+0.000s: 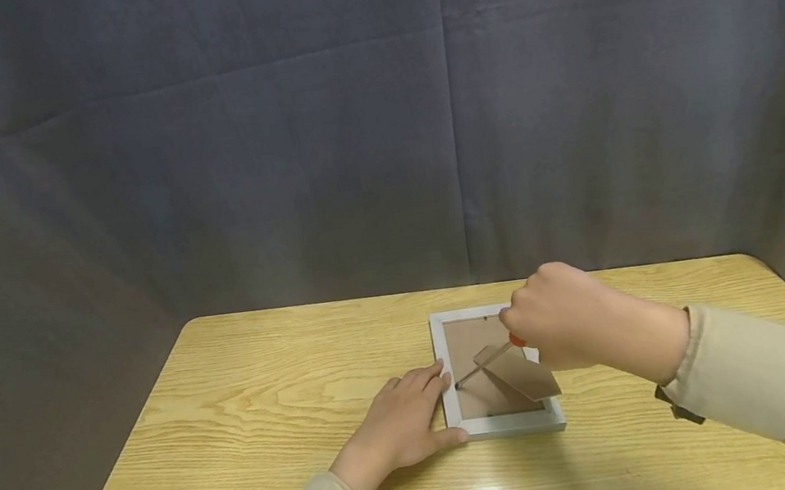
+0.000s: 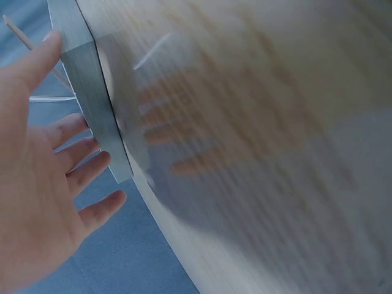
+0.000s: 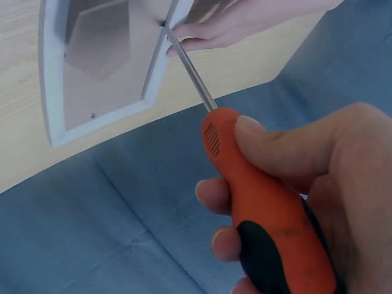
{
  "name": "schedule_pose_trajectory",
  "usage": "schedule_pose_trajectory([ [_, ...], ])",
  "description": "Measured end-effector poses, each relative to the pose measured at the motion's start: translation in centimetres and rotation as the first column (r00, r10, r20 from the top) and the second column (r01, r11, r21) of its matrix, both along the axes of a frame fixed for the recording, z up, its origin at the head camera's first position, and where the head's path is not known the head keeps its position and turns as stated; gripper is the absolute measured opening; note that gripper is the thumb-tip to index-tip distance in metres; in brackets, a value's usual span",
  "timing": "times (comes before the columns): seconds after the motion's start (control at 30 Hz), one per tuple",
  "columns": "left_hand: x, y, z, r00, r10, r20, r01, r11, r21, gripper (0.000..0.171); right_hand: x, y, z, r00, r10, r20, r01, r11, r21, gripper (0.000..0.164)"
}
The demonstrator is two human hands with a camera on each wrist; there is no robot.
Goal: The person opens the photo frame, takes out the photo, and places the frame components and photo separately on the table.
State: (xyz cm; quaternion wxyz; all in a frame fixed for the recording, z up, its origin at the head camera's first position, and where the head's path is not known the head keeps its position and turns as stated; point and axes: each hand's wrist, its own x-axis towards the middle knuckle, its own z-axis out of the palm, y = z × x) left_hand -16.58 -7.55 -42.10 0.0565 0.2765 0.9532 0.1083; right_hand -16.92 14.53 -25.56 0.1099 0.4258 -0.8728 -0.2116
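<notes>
A picture frame (image 1: 507, 423) with a pale border lies back side up on the table, its brown backing board (image 1: 466, 339) showing. From the board an easel stand (image 1: 524, 372) tilts upward. My right hand (image 1: 569, 317) grips a screwdriver (image 3: 263, 202) by its orange and black handle. The screwdriver's metal shaft slants down to a small dark fastener (image 1: 457, 386) at the board's left edge, and its tip touches there. My left hand (image 1: 404, 421) rests on the frame's left side, fingers spread along the border and the thumb at the near corner.
Beneath everything is a wood-grain table (image 1: 271, 393). A dark grey-blue curtain (image 1: 307, 165) hangs behind it and along its sides. Other small dark fasteners (image 3: 93, 115) sit along the inner edges of the frame.
</notes>
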Motion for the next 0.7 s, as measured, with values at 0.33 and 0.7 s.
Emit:
schedule_pose_trajectory([
  [0.33,0.0,0.1,0.1,1.000,-0.005,0.002,0.005,1.000,0.008,0.083,0.4,2.0,-1.0,0.999,0.033,0.007,-0.033,0.997,-0.070,0.017],
  [0.7,0.0,0.3,-0.4,1.000,-0.007,0.007,0.007,1.000,0.018,0.084,1.2,2.5,-1.4,0.999,0.026,0.028,-0.024,0.996,-0.089,0.018],
])
